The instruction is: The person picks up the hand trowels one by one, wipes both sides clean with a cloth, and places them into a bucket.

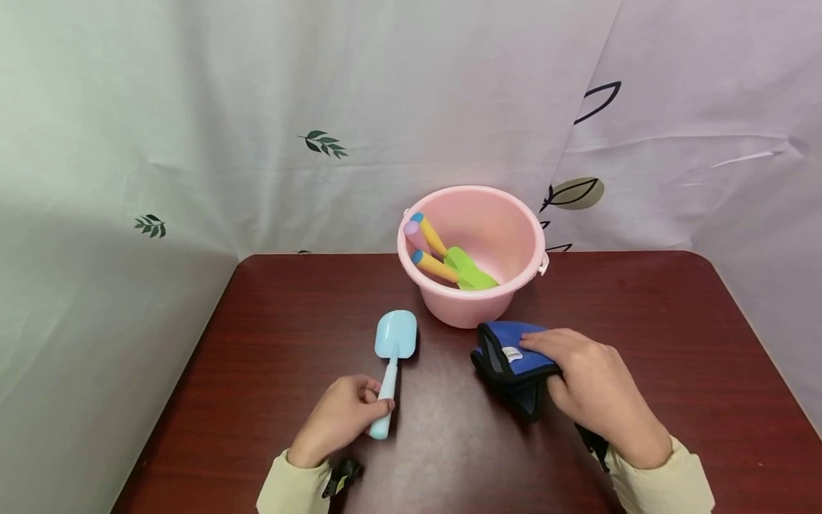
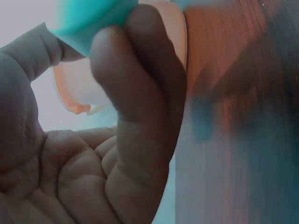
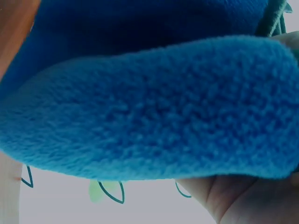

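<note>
My left hand (image 1: 343,414) pinches the handle of a light blue toy shovel (image 1: 396,335), its blade pointing toward the back of the table. In the left wrist view the handle's end (image 2: 93,21) sits between thumb and fingertips. A folded blue cloth (image 1: 514,350) with black edging and a small white tag is gripped by my right hand (image 1: 594,378), in front of the pink bucket. The cloth's fuzzy surface (image 3: 154,112) fills most of the right wrist view and hides most of that hand's fingers.
The pink bucket (image 1: 472,310) stands at the table's back edge. Inside it lie toy tools with green heads (image 1: 469,271), yellow handles (image 1: 437,268) and a pink handle (image 1: 416,235). A white leaf-print curtain (image 1: 289,86) hangs behind the dark red-brown table (image 1: 276,328).
</note>
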`<state>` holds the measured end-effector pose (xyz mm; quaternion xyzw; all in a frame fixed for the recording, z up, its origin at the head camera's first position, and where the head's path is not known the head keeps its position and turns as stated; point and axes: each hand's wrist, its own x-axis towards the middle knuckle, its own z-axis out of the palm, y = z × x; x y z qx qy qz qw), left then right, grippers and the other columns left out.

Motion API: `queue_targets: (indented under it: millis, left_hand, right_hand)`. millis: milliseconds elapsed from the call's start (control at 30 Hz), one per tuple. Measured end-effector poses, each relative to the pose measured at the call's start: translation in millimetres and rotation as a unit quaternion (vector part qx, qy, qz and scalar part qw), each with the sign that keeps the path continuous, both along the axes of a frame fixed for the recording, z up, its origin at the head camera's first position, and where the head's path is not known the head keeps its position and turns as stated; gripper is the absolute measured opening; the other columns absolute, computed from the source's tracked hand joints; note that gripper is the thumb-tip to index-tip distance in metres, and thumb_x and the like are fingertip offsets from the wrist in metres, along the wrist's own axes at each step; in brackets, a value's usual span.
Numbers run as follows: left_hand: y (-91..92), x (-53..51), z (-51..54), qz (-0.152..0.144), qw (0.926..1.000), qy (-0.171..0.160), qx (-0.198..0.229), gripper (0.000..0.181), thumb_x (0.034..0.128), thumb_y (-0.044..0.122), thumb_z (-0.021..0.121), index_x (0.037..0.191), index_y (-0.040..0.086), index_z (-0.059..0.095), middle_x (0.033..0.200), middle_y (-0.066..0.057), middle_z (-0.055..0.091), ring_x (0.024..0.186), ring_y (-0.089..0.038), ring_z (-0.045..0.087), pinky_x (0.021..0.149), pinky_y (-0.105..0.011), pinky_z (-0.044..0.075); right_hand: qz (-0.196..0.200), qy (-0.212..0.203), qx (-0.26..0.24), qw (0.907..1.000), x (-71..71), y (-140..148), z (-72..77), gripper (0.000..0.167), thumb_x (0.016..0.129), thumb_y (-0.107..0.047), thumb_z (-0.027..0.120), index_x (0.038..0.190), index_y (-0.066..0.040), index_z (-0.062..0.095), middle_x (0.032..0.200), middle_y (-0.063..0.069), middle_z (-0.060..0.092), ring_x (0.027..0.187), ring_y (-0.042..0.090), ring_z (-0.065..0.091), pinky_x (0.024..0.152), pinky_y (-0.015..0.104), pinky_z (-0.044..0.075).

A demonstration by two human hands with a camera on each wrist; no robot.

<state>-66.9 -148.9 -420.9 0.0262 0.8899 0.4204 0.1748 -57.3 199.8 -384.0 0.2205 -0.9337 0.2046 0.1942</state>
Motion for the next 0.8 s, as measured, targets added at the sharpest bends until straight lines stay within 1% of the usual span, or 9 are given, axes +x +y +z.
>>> queue_targets:
  millis: [133, 300, 400, 467, 567, 633, 700, 800]
  left_hand:
    - [3.7, 3.1, 2.5, -0.027, 0.9996, 0.005, 0.0, 0.021, 0.0793, 0.02, 0.079, 0.091, 0.006, 0.069, 0.069, 0.007, 0.062, 0.061, -0.009, 0.056, 0.057, -0.023, 0.044]
    - [7.3, 7.3, 4.5, -0.083, 0.9964, 0.015, -0.009, 0.012, 0.0778, 0.018, 0.076, 0.085, 0.011, 0.069, 0.065, 0.011, 0.061, 0.057, -0.005, 0.054, 0.054, -0.021, 0.042]
    - [8.3, 9.1, 5.8, -0.111, 0.9935, 0.021, -0.009, 0.011, 0.0769, 0.017, 0.076, 0.085, 0.014, 0.07, 0.064, 0.013, 0.06, 0.056, -0.003, 0.053, 0.053, -0.021, 0.041]
    - [8.9, 10.0, 7.2, -0.125, 0.9919, 0.025, -0.007, 0.011, 0.0764, 0.017, 0.077, 0.086, 0.016, 0.071, 0.064, 0.014, 0.06, 0.056, -0.003, 0.053, 0.052, -0.021, 0.041]
    - [10.0, 10.6, 8.7, -0.14, 0.9895, 0.034, -0.002, 0.013, 0.0759, 0.018, 0.078, 0.088, 0.02, 0.074, 0.063, 0.015, 0.061, 0.054, -0.001, 0.052, 0.049, -0.021, 0.04]
    - [11.1, 10.3, 8.9, -0.148, 0.9881, 0.042, -0.002, 0.015, 0.076, 0.018, 0.078, 0.09, 0.024, 0.076, 0.062, 0.016, 0.061, 0.053, 0.0, 0.053, 0.049, -0.02, 0.039]
    - [12.6, 9.9, 8.0, -0.154, 0.9869, 0.048, 0.003, 0.017, 0.0763, 0.018, 0.078, 0.091, 0.026, 0.078, 0.061, 0.018, 0.061, 0.053, 0.0, 0.053, 0.049, -0.02, 0.039]
    - [15.8, 9.3, 5.4, -0.155, 0.9865, 0.052, 0.015, 0.019, 0.0768, 0.018, 0.077, 0.094, 0.026, 0.08, 0.061, 0.019, 0.061, 0.055, 0.001, 0.055, 0.05, -0.019, 0.041]
  right_hand:
    - [0.006, 0.021, -0.016, 0.9996, -0.2, -0.1, 0.8, 0.055, 0.063, 0.004, 0.053, 0.11, -0.012, 0.077, 0.108, 0.002, 0.074, 0.1, 0.023, 0.069, 0.071, 0.048, 0.056]
    - [0.026, 0.029, -0.032, 0.9988, 0.7, -0.7, 1.4, 0.058, 0.063, 0.006, 0.053, 0.113, -0.013, 0.076, 0.112, -0.001, 0.073, 0.104, 0.022, 0.068, 0.076, 0.046, 0.055]
    - [0.048, 0.03, -0.038, 0.9977, 1.0, -1.1, 1.7, 0.061, 0.063, 0.007, 0.053, 0.115, -0.013, 0.076, 0.115, -0.003, 0.072, 0.106, 0.02, 0.067, 0.082, 0.04, 0.053]
    - [0.062, 0.036, -0.044, 0.9964, 1.1, -1.1, 1.6, 0.062, 0.063, 0.008, 0.052, 0.116, -0.013, 0.075, 0.116, -0.004, 0.072, 0.106, 0.02, 0.067, 0.087, 0.032, 0.051]
    - [0.081, 0.044, -0.057, 0.9941, 0.9, -1.4, 1.2, 0.063, 0.063, 0.008, 0.05, 0.117, -0.012, 0.074, 0.118, -0.003, 0.071, 0.108, 0.022, 0.067, 0.097, 0.019, 0.043]
    - [0.09, 0.045, -0.069, 0.9925, 0.9, -1.7, 0.9, 0.063, 0.064, 0.007, 0.048, 0.119, -0.011, 0.074, 0.119, -0.002, 0.071, 0.109, 0.023, 0.066, 0.102, 0.013, 0.036]
    - [0.101, 0.043, -0.081, 0.9907, 1.2, -2.6, 0.8, 0.064, 0.065, 0.007, 0.045, 0.12, -0.011, 0.073, 0.12, -0.001, 0.071, 0.111, 0.024, 0.066, 0.105, 0.011, 0.032]
    - [0.118, 0.053, -0.101, 0.9864, 0.8, -5.2, 0.5, 0.066, 0.066, 0.006, 0.041, 0.121, -0.01, 0.073, 0.122, -0.001, 0.07, 0.112, 0.023, 0.065, 0.106, 0.011, 0.032]
